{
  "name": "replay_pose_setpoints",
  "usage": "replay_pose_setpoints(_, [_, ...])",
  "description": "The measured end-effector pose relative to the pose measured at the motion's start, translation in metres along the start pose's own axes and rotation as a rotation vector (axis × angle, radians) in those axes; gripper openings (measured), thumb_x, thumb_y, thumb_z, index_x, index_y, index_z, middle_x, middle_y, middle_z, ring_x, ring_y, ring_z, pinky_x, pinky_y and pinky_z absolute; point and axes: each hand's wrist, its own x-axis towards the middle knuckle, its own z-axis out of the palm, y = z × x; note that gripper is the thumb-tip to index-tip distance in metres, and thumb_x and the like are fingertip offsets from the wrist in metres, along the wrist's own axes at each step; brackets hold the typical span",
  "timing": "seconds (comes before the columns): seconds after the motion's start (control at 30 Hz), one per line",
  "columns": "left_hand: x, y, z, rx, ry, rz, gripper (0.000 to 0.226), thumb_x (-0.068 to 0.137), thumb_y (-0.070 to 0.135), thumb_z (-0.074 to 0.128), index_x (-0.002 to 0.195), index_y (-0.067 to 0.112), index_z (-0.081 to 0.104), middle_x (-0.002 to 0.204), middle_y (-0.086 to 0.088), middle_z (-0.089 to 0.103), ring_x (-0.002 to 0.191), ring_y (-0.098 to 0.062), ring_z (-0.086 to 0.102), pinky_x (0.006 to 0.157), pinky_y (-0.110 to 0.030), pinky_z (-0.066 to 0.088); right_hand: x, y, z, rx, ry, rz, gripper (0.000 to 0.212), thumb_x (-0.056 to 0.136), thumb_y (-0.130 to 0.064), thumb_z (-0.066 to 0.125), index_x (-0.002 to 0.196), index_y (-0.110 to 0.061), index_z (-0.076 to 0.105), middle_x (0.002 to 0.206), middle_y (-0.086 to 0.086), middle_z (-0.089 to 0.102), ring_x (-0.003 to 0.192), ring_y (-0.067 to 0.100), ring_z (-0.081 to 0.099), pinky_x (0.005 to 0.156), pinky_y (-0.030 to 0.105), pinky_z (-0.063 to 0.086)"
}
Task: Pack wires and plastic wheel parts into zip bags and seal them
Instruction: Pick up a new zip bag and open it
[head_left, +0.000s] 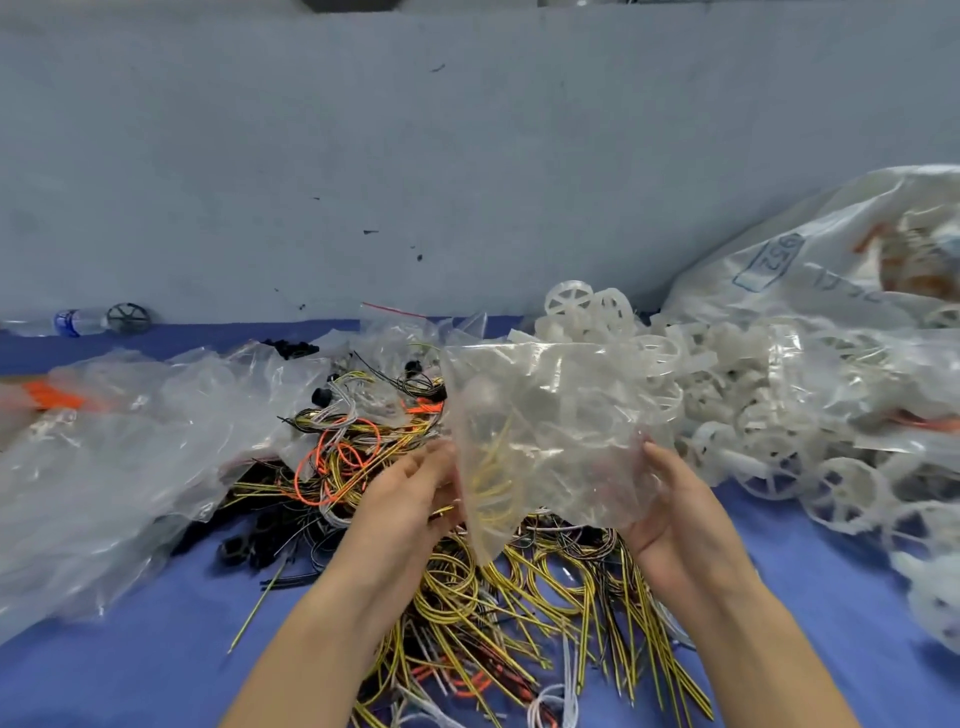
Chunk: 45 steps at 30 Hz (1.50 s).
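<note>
A clear zip bag (550, 431) is held up above the table between both hands. Yellow wires and a pale plastic part show through it. My left hand (415, 488) pinches the bag's left edge. My right hand (660, 499) grips its right lower edge from behind. Below the bag lies a tangled pile of yellow, black and orange wires (498, 597). White plastic wheels (769, 415) are heaped at the right.
Crumpled clear bags (130, 441) cover the left of the blue table (114, 670). A big printed plastic sack (841, 260) leans at the right. A water bottle (78, 321) and a dark wheel (128, 318) lie by the grey wall.
</note>
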Motion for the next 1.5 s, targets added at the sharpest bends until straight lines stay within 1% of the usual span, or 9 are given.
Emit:
replay_pose_setpoints(0.23, [0.012, 0.002, -0.014, 0.234, 0.266, 0.246, 0.014, 0.099, 0.025, 0.053, 0.105, 0.019, 0.064, 0.082, -0.002, 0.069, 0.072, -0.014, 0.065, 0.063, -0.03, 0.054, 0.002, -0.011, -0.008, -0.214, 0.22, -0.174, 0.018, 0.101, -0.02, 0.053, 0.096, -0.018, 0.07, 0.073, -0.004, 0.073, 0.062, 0.01, 0.069, 0.051, 0.022, 0.054])
replay_pose_setpoints(0.53, [0.004, 0.003, -0.023, 0.425, 0.093, 0.289, 0.014, 0.1, 0.026, 0.051, 0.103, 0.023, 0.064, 0.091, -0.011, 0.07, 0.079, -0.023, 0.067, 0.071, -0.045, 0.06, -0.01, -0.052, -0.022, -0.596, 0.175, -0.137, 0.036, 0.09, -0.051, 0.061, 0.095, -0.018, 0.073, 0.083, 0.001, 0.077, 0.072, 0.02, 0.075, 0.054, 0.029, 0.06])
replay_pose_setpoints(0.7, [0.0, -0.001, -0.026, 0.481, 0.102, 0.265, 0.016, 0.101, 0.024, 0.049, 0.103, 0.018, 0.063, 0.086, -0.01, 0.07, 0.069, -0.02, 0.066, 0.059, -0.036, 0.058, -0.001, -0.044, -0.029, -0.838, 0.265, -0.356, 0.028, 0.094, -0.041, 0.062, 0.087, -0.016, 0.074, 0.052, 0.007, 0.058, 0.05, 0.009, 0.05, 0.049, 0.023, 0.042])
replay_pose_setpoints(0.77, [0.002, -0.002, -0.026, 0.506, 0.142, 0.27, 0.016, 0.101, 0.024, 0.048, 0.102, 0.016, 0.062, 0.082, -0.012, 0.069, 0.062, -0.017, 0.063, 0.052, -0.027, 0.053, 0.001, -0.042, -0.033, -0.994, 0.303, -0.459, 0.033, 0.095, -0.044, 0.059, 0.081, -0.017, 0.073, 0.059, 0.015, 0.059, 0.06, 0.014, 0.052, 0.058, 0.029, 0.04])
replay_pose_setpoints(0.93, [0.002, -0.008, -0.012, 0.557, 0.09, 0.263, 0.013, 0.1, 0.02, 0.05, 0.098, 0.016, 0.062, 0.063, 0.003, 0.068, 0.046, -0.015, 0.059, 0.045, -0.025, 0.051, -0.002, -0.048, -0.05, -1.411, 0.474, -0.475, 0.035, 0.099, -0.046, 0.05, 0.093, -0.02, 0.073, 0.069, -0.003, 0.065, 0.07, 0.023, 0.059, 0.057, 0.033, 0.041])
replay_pose_setpoints(1.13, [-0.004, -0.026, 0.015, 0.628, 0.011, 0.197, 0.01, 0.099, 0.021, 0.052, 0.096, 0.016, 0.061, 0.058, -0.005, 0.067, 0.041, -0.019, 0.059, 0.045, -0.029, 0.052, -0.016, -0.061, -0.051, -1.623, 0.743, -0.563, 0.032, 0.096, -0.028, 0.049, 0.124, -0.016, 0.058, 0.118, 0.021, 0.058, 0.109, 0.04, 0.052, 0.085, 0.046, 0.042])
replay_pose_setpoints(1.23, [-0.009, -0.035, 0.026, 0.641, -0.01, 0.18, 0.009, 0.098, 0.023, 0.052, 0.095, 0.018, 0.058, 0.059, -0.006, 0.068, 0.04, -0.019, 0.06, 0.043, -0.026, 0.049, -0.024, -0.05, -0.029, -1.546, 0.569, -0.739, 0.017, 0.097, -0.022, 0.05, 0.11, -0.019, 0.06, 0.105, 0.011, 0.062, 0.084, 0.025, 0.052, 0.068, 0.031, 0.039])
replay_pose_setpoints(1.33, [-0.013, -0.036, 0.029, 0.632, -0.002, 0.187, 0.012, 0.099, 0.025, 0.051, 0.093, 0.018, 0.059, 0.06, -0.006, 0.068, 0.041, -0.019, 0.061, 0.041, -0.023, 0.047, -0.028, -0.022, -0.003, -1.497, 0.248, -0.602, 0.009, 0.099, -0.028, 0.052, 0.091, -0.032, 0.056, 0.083, -0.012, 0.063, 0.07, 0.001, 0.055, 0.055, 0.018, 0.038])
replay_pose_setpoints(1.5, [-0.01, -0.023, 0.013, 0.658, 0.12, 0.281, 0.015, 0.099, 0.028, 0.047, 0.091, 0.023, 0.058, 0.065, 0.0, 0.067, 0.046, -0.02, 0.064, 0.042, -0.027, 0.048, -0.03, 0.016, 0.024, -1.587, 0.055, -0.488, 0.022, 0.094, -0.056, 0.048, 0.094, -0.034, 0.05, 0.079, -0.013, 0.057, 0.072, 0.007, 0.057, 0.062, 0.035, 0.047])
